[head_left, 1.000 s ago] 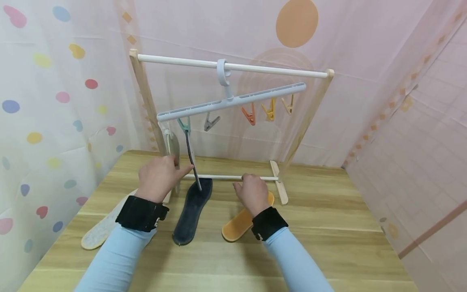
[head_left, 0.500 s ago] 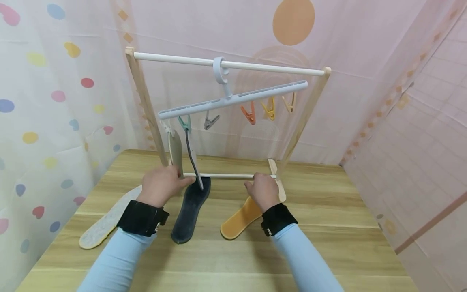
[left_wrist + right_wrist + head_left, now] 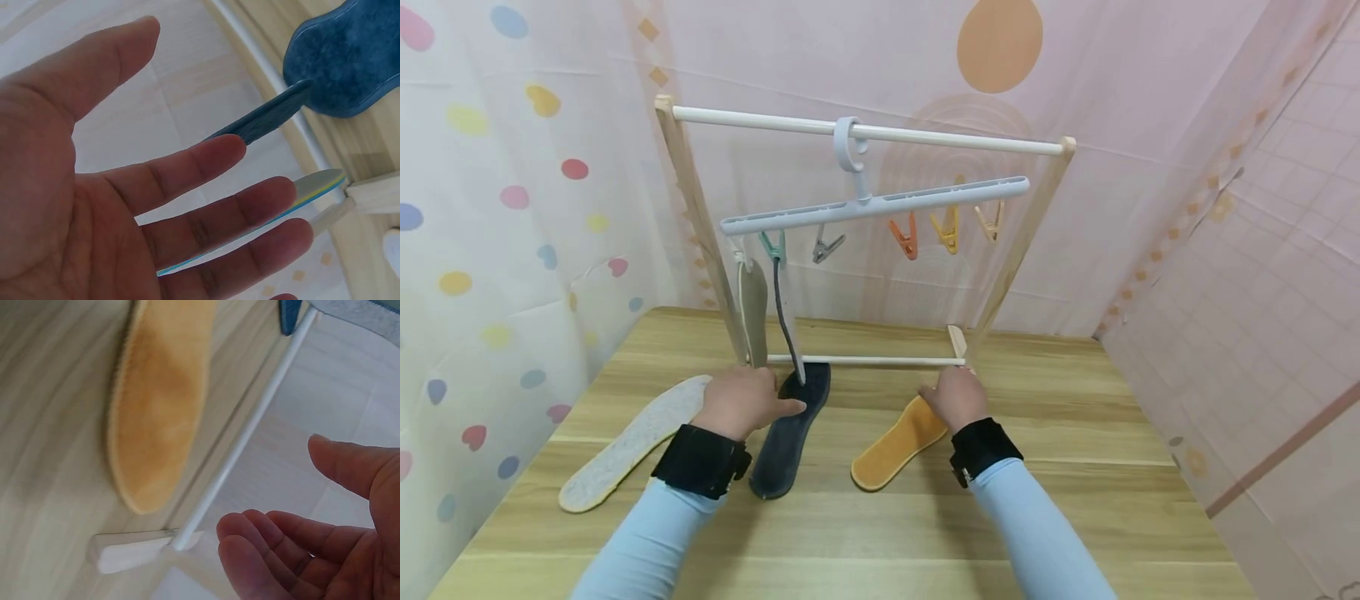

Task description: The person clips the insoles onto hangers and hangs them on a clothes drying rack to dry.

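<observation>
Two bare hands hover above the worktop [image 3: 865, 550], neither grip holding anything: the left hand [image 3: 741, 404] has its fingers extended, the right hand [image 3: 958, 398] loosely curved. Beneath, a gray insole [image 3: 625, 454], dark insole [image 3: 784, 454] and orange insole [image 3: 895, 446] lie flat and apart, perhaps for easy pickup. Beyond, clips suspend a pale insole [image 3: 755, 308] and a blue-dark insole [image 3: 275, 117], likely exposing both faces; their weight probably tilts the hanger [image 3: 940, 197] down leftward from the rack's top bar [image 3: 760, 121].
</observation>
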A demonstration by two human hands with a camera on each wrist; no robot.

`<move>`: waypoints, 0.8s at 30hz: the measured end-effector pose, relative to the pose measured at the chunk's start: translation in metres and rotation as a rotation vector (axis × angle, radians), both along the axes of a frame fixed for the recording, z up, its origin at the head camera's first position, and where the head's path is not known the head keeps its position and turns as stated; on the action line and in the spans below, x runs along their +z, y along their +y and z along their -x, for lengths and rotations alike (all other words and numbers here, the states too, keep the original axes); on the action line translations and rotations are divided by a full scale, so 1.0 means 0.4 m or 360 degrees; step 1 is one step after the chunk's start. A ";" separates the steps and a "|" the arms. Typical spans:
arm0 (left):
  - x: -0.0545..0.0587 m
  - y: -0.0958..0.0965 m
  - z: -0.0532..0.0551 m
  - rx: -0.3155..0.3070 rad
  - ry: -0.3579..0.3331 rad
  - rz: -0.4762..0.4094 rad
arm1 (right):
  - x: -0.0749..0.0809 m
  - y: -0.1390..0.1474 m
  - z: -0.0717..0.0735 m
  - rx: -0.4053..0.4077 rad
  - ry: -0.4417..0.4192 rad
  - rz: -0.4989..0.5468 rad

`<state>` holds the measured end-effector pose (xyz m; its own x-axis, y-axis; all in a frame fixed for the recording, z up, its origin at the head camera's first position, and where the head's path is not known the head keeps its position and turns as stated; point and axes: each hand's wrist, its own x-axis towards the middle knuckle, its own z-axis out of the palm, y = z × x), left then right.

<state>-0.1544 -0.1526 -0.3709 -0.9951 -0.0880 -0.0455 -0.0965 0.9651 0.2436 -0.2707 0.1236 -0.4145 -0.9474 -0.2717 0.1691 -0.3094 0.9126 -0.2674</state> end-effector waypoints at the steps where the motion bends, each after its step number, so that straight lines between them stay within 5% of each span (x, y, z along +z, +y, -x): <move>1: -0.004 0.003 -0.001 0.0002 -0.0011 0.0019 | -0.004 0.002 0.005 0.0013 0.0004 -0.0012; 12: -0.039 0.038 -0.016 -0.0021 -0.0170 0.0104 | -0.053 0.026 0.036 0.0063 -0.0276 -0.0159; 24: -0.069 0.110 -0.019 0.0080 -0.0220 0.0044 | -0.097 0.044 0.073 0.0004 -0.0385 -0.0300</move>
<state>-0.1467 -0.1086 -0.3984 -0.9738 -0.1406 -0.1788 -0.1757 0.9643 0.1981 -0.2999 0.1412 -0.4532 -0.9534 -0.2790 -0.1152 -0.2594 0.9525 -0.1598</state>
